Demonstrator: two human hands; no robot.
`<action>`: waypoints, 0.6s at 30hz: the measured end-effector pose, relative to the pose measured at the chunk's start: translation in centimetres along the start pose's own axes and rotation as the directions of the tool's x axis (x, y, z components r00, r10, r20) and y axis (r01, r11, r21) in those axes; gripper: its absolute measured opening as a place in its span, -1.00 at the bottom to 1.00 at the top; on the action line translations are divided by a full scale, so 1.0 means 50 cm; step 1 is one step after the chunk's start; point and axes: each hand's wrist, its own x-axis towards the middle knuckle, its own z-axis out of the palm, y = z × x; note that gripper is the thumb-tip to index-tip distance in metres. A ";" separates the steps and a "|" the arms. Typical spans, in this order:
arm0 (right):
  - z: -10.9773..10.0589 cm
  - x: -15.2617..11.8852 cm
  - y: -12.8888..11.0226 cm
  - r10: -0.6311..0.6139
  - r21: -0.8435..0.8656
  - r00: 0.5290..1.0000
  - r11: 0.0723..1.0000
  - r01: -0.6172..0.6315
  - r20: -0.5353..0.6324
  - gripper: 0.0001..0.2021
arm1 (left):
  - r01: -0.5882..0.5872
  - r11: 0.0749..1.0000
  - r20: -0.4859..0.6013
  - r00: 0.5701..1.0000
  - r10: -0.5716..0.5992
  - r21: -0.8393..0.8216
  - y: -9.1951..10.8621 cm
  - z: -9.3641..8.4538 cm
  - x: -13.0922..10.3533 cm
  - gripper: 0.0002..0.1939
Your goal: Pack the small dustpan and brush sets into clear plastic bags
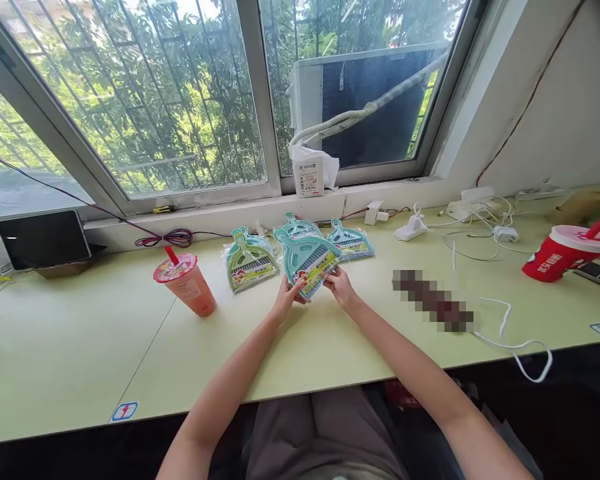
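A mint-green mini dustpan and brush set (300, 257) in clear wrap with a yellow label is held between my two hands, tilted above the table. My left hand (287, 297) grips its lower left corner, and my right hand (341, 285) pinches the lower right edge. Similar wrapped sets lie behind it: a green one (246, 259) on the left, with another partly under it, a mint one (300, 228) mostly hidden by the held set, and a mint-blue one (355, 243) on the right.
On the pale yellow table (95, 333), a pink drink cup (193, 293) stands left and a red cup (555, 257) right. A tablet (45, 240) leans by the window. White cables (505, 333) trail at right near a blurred-out object (433, 300). Chargers (411, 228) lie behind.
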 end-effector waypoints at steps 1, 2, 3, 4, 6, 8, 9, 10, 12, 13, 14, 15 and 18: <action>0.001 0.000 0.000 -0.001 0.011 1.000 1.000 0.001 -0.001 -0.67 | -0.005 1.000 -0.016 1.000 0.005 -0.003 -0.002 0.001 0.002 -0.36; 0.003 0.001 0.001 -0.003 0.020 1.000 1.000 0.003 -0.006 -0.67 | -0.013 1.000 -0.029 0.999 0.012 -0.015 -0.005 0.003 0.003 -0.39; 0.004 0.001 0.003 -0.005 0.026 1.000 1.000 0.005 -0.010 -0.68 | -0.021 0.999 -0.035 0.999 0.020 -0.033 -0.008 0.005 0.004 -0.40; 0.004 0.001 0.004 -0.007 0.026 1.000 1.000 0.007 -0.012 -0.68 | -0.025 0.998 -0.028 0.999 0.023 -0.053 -0.012 0.008 0.004 -0.40; 0.002 0.004 0.009 -0.006 0.014 1.000 1.000 0.006 -0.001 -0.68 | -0.009 0.996 0.011 1.000 0.010 -0.083 -0.021 0.013 0.005 -0.38; -0.002 0.009 0.015 0.000 -0.002 1.000 1.000 0.000 0.013 -0.67 | 0.028 0.995 0.056 0.998 -0.022 -0.098 -0.028 0.015 0.006 -0.36; -0.005 0.013 0.018 0.003 -0.006 1.000 1.000 -0.003 0.011 -0.67 | 0.044 0.994 0.069 0.997 -0.037 -0.103 -0.030 0.014 0.009 -0.36; -0.007 0.018 0.022 0.006 -0.007 1.000 1.000 -0.006 0.002 -0.66 | 0.058 0.993 0.073 0.996 -0.051 -0.104 -0.032 0.011 0.014 -0.37; -0.009 0.031 0.027 0.007 -0.008 1.000 1.000 -0.007 -0.030 -0.66 | 0.078 0.993 0.068 0.995 -0.072 -0.093 -0.033 0.004 0.028 -0.39; -0.008 0.038 0.030 0.009 -0.010 0.999 1.000 -0.009 -0.050 -0.67 | 0.083 0.993 0.060 0.995 -0.079 -0.082 -0.034 0.000 0.038 -0.40; -0.005 0.047 0.034 0.009 -0.011 0.997 1.000 -0.010 -0.071 -0.68 | 0.082 0.994 0.048 0.996 -0.079 -0.078 -0.034 -0.003 0.049 -0.41; -0.001 0.054 0.037 0.006 -0.008 0.996 1.000 -0.007 -0.094 -0.68 | 0.078 0.993 0.030 0.997 -0.076 -0.086 -0.034 -0.005 0.060 -0.42; 0.015 0.073 0.049 -0.019 0.014 0.991 1.000 0.021 -0.133 -0.67 | 0.046 0.988 -0.067 0.996 -0.056 -0.144 -0.036 -0.006 0.086 -0.46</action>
